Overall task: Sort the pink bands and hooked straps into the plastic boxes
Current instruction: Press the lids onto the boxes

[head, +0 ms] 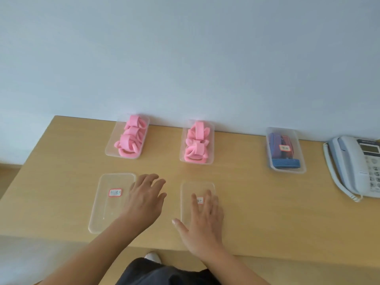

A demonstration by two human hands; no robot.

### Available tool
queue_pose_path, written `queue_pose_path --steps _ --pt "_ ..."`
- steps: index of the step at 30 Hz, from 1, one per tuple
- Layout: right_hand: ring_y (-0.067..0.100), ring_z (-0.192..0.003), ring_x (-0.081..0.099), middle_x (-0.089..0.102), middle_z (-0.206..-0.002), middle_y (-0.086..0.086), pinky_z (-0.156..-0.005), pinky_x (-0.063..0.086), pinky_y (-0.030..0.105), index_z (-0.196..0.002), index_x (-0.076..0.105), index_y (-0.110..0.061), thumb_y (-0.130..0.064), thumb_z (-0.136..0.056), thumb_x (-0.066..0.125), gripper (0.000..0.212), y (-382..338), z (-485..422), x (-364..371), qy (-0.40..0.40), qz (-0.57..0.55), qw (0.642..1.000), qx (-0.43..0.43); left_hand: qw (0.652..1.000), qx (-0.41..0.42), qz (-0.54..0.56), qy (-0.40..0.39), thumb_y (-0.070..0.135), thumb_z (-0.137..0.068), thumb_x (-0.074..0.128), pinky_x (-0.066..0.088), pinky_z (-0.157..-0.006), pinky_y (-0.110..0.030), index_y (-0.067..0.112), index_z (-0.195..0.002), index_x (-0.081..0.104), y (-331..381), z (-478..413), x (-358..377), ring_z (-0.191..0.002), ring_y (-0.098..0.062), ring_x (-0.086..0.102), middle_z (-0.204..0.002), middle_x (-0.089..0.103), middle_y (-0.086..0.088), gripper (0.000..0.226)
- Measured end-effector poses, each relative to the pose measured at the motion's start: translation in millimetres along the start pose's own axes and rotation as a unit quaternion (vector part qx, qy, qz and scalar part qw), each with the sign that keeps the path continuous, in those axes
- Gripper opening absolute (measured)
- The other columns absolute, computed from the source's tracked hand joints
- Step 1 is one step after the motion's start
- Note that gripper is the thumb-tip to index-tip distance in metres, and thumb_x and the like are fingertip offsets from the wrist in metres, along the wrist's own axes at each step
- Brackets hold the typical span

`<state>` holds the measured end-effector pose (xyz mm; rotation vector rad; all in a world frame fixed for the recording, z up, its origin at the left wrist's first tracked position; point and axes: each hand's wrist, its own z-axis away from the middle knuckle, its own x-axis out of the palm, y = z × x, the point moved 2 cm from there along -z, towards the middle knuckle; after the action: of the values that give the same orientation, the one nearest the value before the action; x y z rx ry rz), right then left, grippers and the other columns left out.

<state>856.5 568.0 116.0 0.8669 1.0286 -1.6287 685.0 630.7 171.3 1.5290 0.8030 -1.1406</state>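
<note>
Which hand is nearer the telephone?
Right. The right hand rests on the near-right clear box, left of the telephone; the left hand is farther left, between the two near boxes.

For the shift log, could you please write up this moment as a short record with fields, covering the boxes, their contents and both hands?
surface: wooden table against a pale wall
far left box: clear, holds pink bands
far middle box: clear, holds pink bands
far right box: clear, holds blue and red straps, labelled
near left box: clear, empty, labelled
near right box: clear, empty, labelled
left hand: open, empty, at the near left box's right edge
right hand: open, empty, spread over the near right box
other: white telephone at the right edge
</note>
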Motion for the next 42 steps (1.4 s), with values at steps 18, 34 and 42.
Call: queue_pose_path --steps 18,34,42 --pt "0.03 -0.139 0.026 0.027 -0.158 0.005 -0.101 0.035 0.05 -0.148 0.035 -0.029 -0.072 -0.077 0.047 0.084 -46 -82 -92 0.176 0.009 0.984 0.027 0.993 0.006 0.107 -0.057 0.028 -0.102 0.065 0.039 -0.112 -0.04 0.012 -0.14 0.063 -32 -79 -13 -0.135 -0.03 0.051 -0.141 0.062 -0.006 0.042" --pt "0.037 -0.141 0.036 0.039 -0.154 0.017 -0.097 0.036 0.05 -0.152 0.037 -0.025 -0.076 -0.079 0.047 0.089 -31 -170 -103 0.197 0.016 0.98 -0.002 0.869 -0.297 0.387 -0.081 0.034 -0.096 0.068 0.061 -0.089 -0.044 0.024 -0.113 0.073 -4 -190 25 -0.094 -0.017 0.073 -0.095 0.075 0.006 0.02" --pt "0.036 -0.149 0.019 0.026 -0.16 0.019 -0.117 0.022 0.052 -0.158 0.023 -0.023 -0.079 -0.083 0.035 0.094 -26 -172 -97 0.172 0.013 0.985 -0.027 0.864 -0.312 0.387 -0.086 0.024 -0.091 0.076 0.064 -0.075 -0.044 0.024 -0.091 0.071 -7 -195 33 -0.081 -0.023 0.076 -0.084 0.077 -0.002 0.005"
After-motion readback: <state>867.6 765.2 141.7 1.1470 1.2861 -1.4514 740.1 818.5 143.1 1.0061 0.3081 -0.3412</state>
